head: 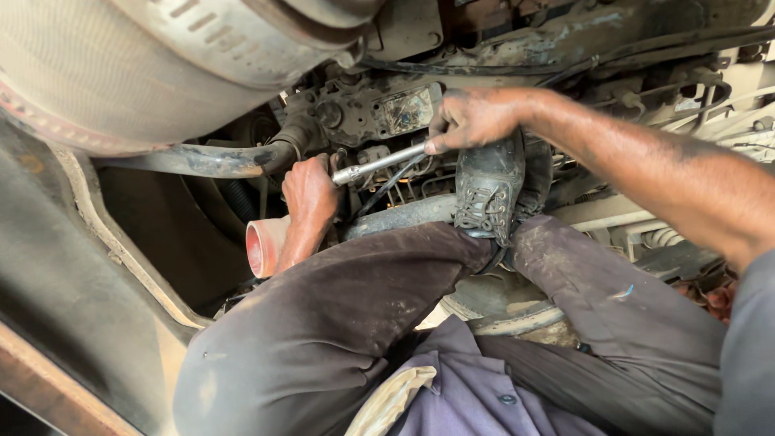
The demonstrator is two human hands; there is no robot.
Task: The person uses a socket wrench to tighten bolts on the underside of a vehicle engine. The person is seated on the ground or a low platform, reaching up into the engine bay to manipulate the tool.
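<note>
A long silver socket wrench (379, 162) points into a grimy engine (371, 109). My right hand (472, 119) is closed around the wrench's handle end at centre right. My left hand (309, 194) grips the wrench near its head, low in the engine bay, with the fingers wrapped round it. The wrench head itself is hidden behind my left hand. My knees in dark trousers (339, 315) fill the bottom of the view, and my black laced boot (488, 190) rests against the engine below my right hand.
A large ribbed metal cylinder (161, 56) hangs at upper left. A dark pipe (218, 159) runs beneath it. A pink open hose end (262, 245) sits just left of my left forearm. Cables and hoses (646, 48) cross the upper right. A rusty frame edge (89, 242) borders the left.
</note>
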